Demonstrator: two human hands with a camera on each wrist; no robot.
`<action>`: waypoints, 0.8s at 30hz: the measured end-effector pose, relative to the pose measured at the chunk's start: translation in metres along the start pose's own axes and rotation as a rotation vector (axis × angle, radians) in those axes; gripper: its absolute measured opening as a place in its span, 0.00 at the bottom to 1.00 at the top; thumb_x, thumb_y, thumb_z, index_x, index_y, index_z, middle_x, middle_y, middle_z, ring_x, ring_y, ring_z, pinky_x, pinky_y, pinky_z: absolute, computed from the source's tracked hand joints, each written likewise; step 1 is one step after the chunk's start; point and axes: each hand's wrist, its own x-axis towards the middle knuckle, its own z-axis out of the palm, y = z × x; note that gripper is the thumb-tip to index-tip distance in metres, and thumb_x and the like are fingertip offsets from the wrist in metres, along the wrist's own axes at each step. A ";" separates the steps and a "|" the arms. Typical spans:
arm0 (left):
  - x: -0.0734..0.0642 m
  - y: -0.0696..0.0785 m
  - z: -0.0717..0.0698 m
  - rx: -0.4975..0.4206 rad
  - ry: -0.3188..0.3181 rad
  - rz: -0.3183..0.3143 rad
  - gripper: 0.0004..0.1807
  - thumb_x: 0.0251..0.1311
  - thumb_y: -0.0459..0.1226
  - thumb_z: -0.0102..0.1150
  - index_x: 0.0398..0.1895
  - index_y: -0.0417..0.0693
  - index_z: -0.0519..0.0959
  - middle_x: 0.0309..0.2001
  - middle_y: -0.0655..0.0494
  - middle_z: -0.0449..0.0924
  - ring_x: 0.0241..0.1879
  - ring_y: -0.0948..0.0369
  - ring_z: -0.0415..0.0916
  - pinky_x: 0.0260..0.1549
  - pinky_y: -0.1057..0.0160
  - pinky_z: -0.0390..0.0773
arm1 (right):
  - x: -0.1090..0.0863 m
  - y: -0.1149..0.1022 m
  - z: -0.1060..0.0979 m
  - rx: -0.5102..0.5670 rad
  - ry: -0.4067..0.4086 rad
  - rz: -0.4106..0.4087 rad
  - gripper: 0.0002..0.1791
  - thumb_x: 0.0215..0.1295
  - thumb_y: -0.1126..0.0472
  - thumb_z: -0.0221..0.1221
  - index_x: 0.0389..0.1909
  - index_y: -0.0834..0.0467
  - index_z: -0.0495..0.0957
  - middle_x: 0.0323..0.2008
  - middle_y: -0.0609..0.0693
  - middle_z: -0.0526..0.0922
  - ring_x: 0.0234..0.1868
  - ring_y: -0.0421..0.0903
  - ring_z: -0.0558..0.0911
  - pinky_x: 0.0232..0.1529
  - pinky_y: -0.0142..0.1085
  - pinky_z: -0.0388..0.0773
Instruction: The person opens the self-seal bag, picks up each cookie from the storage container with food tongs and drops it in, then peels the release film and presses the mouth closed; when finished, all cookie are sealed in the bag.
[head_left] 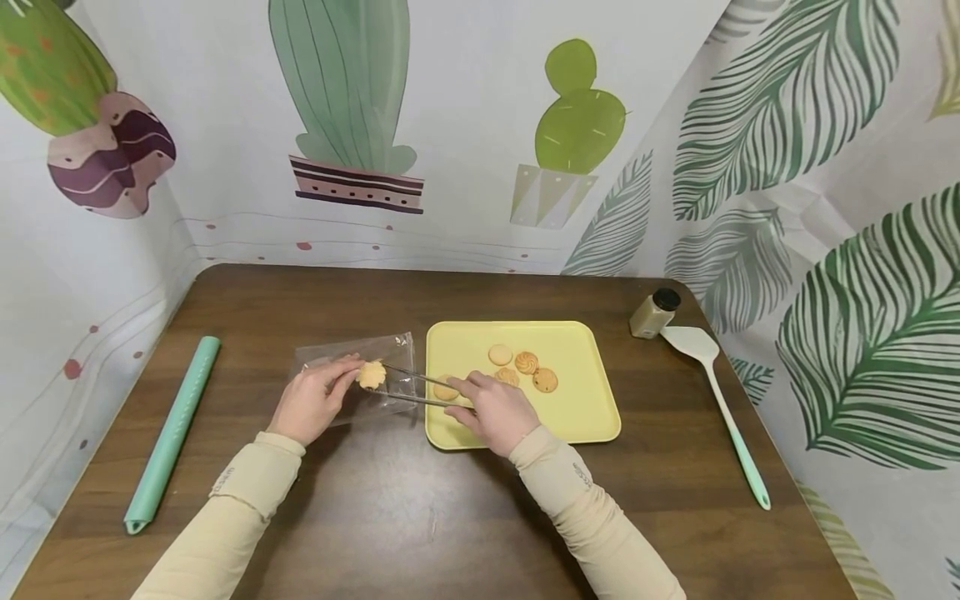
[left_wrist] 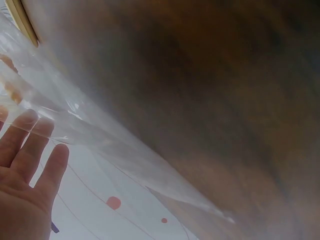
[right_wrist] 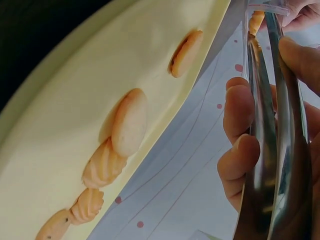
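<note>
My right hand [head_left: 502,410] grips metal tongs [right_wrist: 262,125] whose arms reach left past the tray's edge. A pale scalloped cookie [head_left: 371,375] sits at the tong tips, over a clear plastic bag [head_left: 397,350]. With thumb and forefinger my left hand [head_left: 311,400] pinches the bag's edge beside that cookie. In the left wrist view the other fingers [left_wrist: 30,150] stretch out against the clear film. A yellow tray [head_left: 570,417] lies partly under the right hand, bearing several cookies, among them a swirled cookie [head_left: 527,362] and a dotted cookie [head_left: 545,380].
A mint-green rolled tube [head_left: 174,429] lies along the table's left side. At the back right stands a small jar [head_left: 654,314] with a black lid, next to a white spatula [head_left: 708,358] with a green-tipped handle. A printed cloth wall [head_left: 465,200] borders the dark wooden table [head_left: 375,533].
</note>
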 end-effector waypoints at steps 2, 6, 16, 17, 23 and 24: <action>0.000 0.000 -0.001 -0.005 -0.002 -0.001 0.12 0.63 0.33 0.62 0.49 0.43 0.84 0.52 0.48 0.82 0.52 0.45 0.78 0.50 0.42 0.75 | 0.001 -0.001 0.001 0.003 -0.007 0.001 0.22 0.63 0.48 0.64 0.55 0.53 0.80 0.33 0.47 0.81 0.26 0.44 0.79 0.23 0.39 0.78; 0.000 0.000 -0.002 -0.013 -0.009 -0.012 0.12 0.63 0.33 0.62 0.49 0.44 0.84 0.52 0.48 0.82 0.52 0.45 0.78 0.50 0.42 0.75 | 0.003 -0.004 0.002 -0.001 -0.025 0.000 0.22 0.63 0.48 0.64 0.56 0.52 0.80 0.32 0.46 0.80 0.26 0.44 0.79 0.22 0.38 0.77; -0.001 0.001 -0.003 -0.022 -0.026 -0.032 0.12 0.64 0.34 0.61 0.50 0.45 0.84 0.54 0.48 0.81 0.54 0.46 0.77 0.51 0.43 0.75 | 0.013 -0.013 0.007 -0.028 -0.067 -0.012 0.22 0.64 0.46 0.63 0.55 0.53 0.80 0.39 0.47 0.82 0.34 0.45 0.83 0.29 0.38 0.80; -0.001 0.002 -0.003 -0.022 -0.026 -0.033 0.12 0.64 0.35 0.62 0.50 0.45 0.84 0.54 0.49 0.81 0.54 0.46 0.77 0.51 0.43 0.75 | 0.014 -0.014 0.007 -0.032 -0.072 -0.014 0.22 0.64 0.46 0.62 0.55 0.53 0.80 0.39 0.47 0.83 0.34 0.45 0.83 0.29 0.38 0.80; -0.001 0.002 -0.003 -0.024 -0.024 -0.031 0.12 0.65 0.35 0.61 0.50 0.46 0.84 0.54 0.50 0.81 0.54 0.47 0.77 0.51 0.43 0.75 | 0.019 -0.016 0.011 -0.064 -0.088 -0.005 0.22 0.64 0.45 0.62 0.55 0.51 0.80 0.37 0.46 0.82 0.32 0.43 0.83 0.26 0.38 0.80; -0.001 0.003 -0.003 -0.024 -0.025 -0.031 0.12 0.65 0.35 0.60 0.50 0.45 0.84 0.54 0.50 0.81 0.54 0.47 0.77 0.51 0.43 0.75 | 0.019 -0.016 0.011 -0.064 -0.089 -0.001 0.22 0.64 0.45 0.62 0.55 0.50 0.80 0.37 0.46 0.82 0.32 0.43 0.82 0.26 0.38 0.79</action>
